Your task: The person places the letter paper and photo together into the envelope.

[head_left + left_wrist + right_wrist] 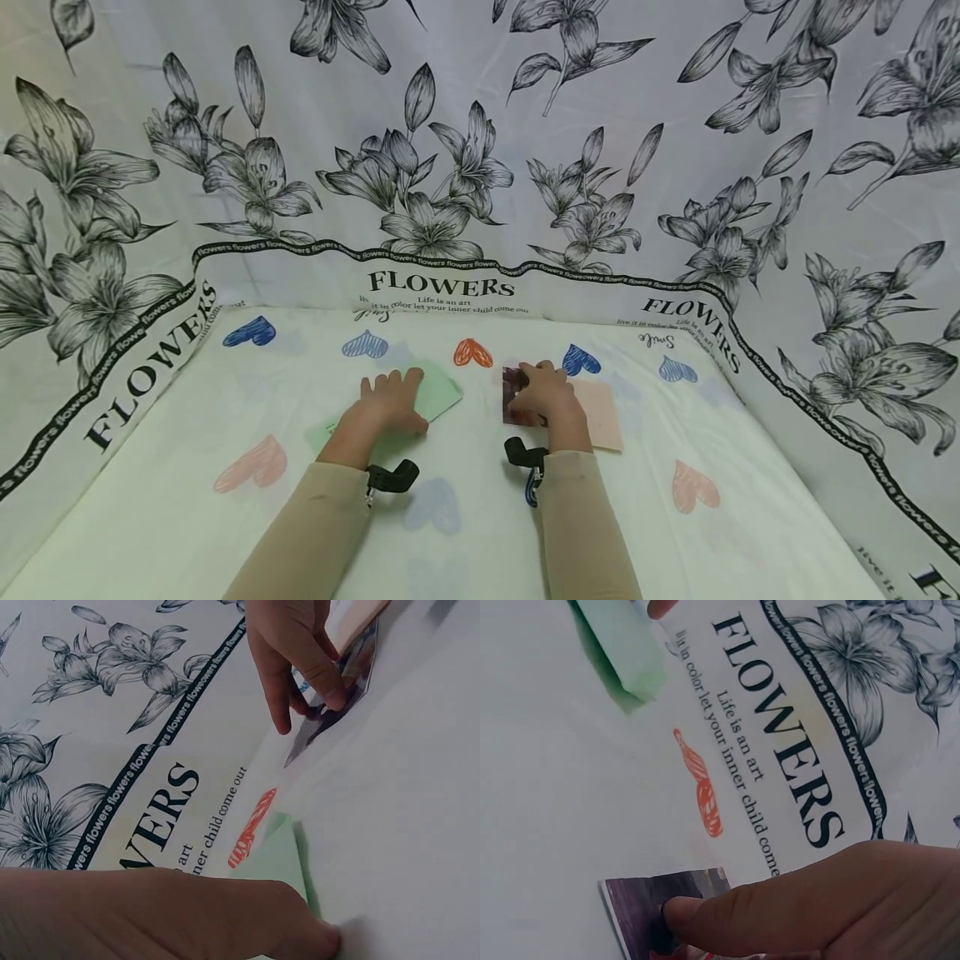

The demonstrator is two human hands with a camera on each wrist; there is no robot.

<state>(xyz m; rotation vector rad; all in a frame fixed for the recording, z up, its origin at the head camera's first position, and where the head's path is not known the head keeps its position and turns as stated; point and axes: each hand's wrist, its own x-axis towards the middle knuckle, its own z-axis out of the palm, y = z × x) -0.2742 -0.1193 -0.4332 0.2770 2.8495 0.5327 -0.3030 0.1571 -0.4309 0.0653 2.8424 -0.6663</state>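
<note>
My left hand (386,404) spans a light green paper (442,396) left of the table's middle. Its fingers reach the far edge while the thumb (304,930) lies at the near edge. Part of the paper is hidden under the palm. To the right, my right hand (551,392) holds a small picture card (510,412) printed in dark purple tones, the thumb (697,919) lying on its face and the fingers at its far side. A pale pink paper (603,417) lies beside and partly beneath the right hand.
A white cloth with printed hearts (255,467) covers the table. Behind and at both sides hangs a white curtain (450,225) with black lily drawings and FLOWERS lettering. Black camera mounts (393,477) sit on both wrists.
</note>
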